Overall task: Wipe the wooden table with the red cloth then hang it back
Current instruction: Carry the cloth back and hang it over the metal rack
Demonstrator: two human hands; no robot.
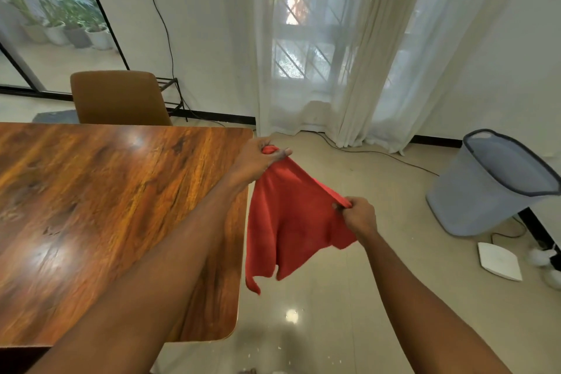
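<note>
The red cloth hangs spread in the air just past the right edge of the wooden table, above the floor. My left hand pinches its upper corner beside the table's far right corner. My right hand grips the cloth's top edge lower and to the right. Between the two hands the top edge is stretched taut, and the rest drapes down in folds. The tabletop is glossy with light reflections.
A brown chair stands at the table's far side. A grey laundry basket leans at the right, with a white flat device and cables on the tiled floor. White curtains hang ahead.
</note>
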